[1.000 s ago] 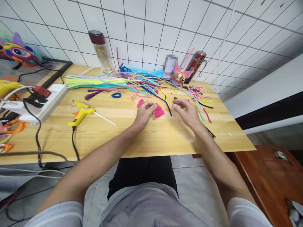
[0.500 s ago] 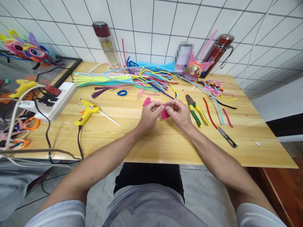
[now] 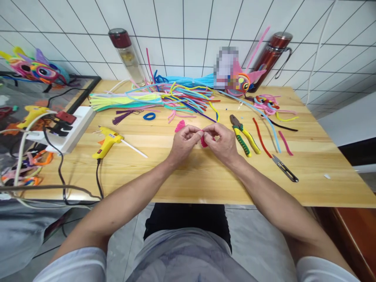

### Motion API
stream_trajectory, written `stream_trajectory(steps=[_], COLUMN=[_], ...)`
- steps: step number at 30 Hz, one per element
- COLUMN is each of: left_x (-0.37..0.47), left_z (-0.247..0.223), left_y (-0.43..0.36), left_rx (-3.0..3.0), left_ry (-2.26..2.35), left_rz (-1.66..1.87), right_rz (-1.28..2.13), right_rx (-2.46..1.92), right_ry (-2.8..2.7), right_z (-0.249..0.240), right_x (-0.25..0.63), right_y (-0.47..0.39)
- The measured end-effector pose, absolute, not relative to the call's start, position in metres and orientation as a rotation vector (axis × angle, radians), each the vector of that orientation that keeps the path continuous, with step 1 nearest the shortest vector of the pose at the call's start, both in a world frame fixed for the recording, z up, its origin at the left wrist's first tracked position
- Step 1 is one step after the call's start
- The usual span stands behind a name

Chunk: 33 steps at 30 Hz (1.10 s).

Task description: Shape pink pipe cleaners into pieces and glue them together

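Note:
Both hands meet over the middle of the wooden table, thumbs and fingertips pinched together. Between them is a small folded piece of bright pink pipe cleaner, mostly covered by the fingers. My left hand is closed on its left end, and my right hand is closed on the other side. A second pink pipe-cleaner piece, flat and ridged, lies just beyond my left hand. Pliers with green and yellow handles rest right of my right hand, beside a red pipe cleaner and thread snips.
A yellow glue gun lies left, near a white power strip. Bundles of pipe cleaners spread along the back. A glass bottle, a red flask and a colourful fish figure stand by the wall.
The hands stay together, and the right fingers have turned slightly, so less of the pink piece shows below them. The camera view has shifted a little.

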State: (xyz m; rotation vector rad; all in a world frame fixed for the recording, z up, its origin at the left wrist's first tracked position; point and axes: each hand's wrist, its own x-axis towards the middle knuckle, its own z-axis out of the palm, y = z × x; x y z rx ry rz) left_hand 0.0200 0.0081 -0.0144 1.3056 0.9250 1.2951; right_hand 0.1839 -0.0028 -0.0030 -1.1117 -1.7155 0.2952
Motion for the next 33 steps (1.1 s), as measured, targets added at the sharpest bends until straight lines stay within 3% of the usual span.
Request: stream_trajectory(steps=[33], left_x=[0.0175], left_z=[-0.0121], left_y=[0.0070], left_rx=[1.338], left_ry=[0.878], left_rz=[1.247], right_rz=[0.342], right_rx=[-1.170], right_ry=[-1.682], right_z=[0.0010], right_x=[0.1840], right_y=[-0.0062])
